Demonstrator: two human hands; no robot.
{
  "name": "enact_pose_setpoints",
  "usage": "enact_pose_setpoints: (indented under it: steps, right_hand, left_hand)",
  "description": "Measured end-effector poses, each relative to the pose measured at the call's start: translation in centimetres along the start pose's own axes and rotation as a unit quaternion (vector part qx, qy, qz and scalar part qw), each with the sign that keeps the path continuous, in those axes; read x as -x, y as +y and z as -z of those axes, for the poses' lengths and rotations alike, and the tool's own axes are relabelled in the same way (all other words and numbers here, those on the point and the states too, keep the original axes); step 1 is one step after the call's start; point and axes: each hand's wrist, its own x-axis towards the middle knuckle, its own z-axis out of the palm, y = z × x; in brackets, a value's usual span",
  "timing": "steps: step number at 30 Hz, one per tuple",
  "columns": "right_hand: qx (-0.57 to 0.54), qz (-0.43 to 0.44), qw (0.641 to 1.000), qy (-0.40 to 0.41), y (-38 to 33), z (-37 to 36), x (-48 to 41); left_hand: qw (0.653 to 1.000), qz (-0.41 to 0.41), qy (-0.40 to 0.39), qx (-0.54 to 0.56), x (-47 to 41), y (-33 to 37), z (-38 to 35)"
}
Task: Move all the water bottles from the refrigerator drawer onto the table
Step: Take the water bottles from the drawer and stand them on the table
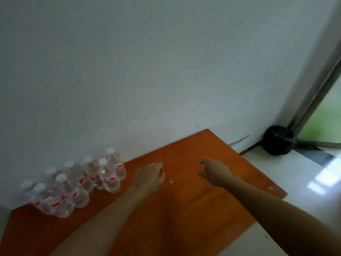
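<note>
Head view: the orange table (184, 209) carries a cluster of upright water bottles (77, 183) at its far left against the wall, so much of the job looks done. The refrigerator drawer is out of view, so the remainder is unknown. Left hand (150, 177) and right hand (215, 171) hover empty, fingers loosely apart. The bottles' red labels are too blurred to read.

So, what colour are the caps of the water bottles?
White, on the water bottles, in the head view.
</note>
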Motion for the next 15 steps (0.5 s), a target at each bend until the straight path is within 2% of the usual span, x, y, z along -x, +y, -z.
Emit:
enact_pose_setpoints:
  steps: [7,15]
  right_hand:
    - [0.005,-0.189,0.979,0.078,18.7,4.6,17.1]
    - [-0.007,-0.331,0.929,0.168,35.1,8.4,32.5]
  left_hand:
    - [0.982,-0.178,-0.045,0.045,-1.0,23.1,-4.3]
    - [0.932,-0.347,-0.079,0.061,-4.4,46.5,-8.1]
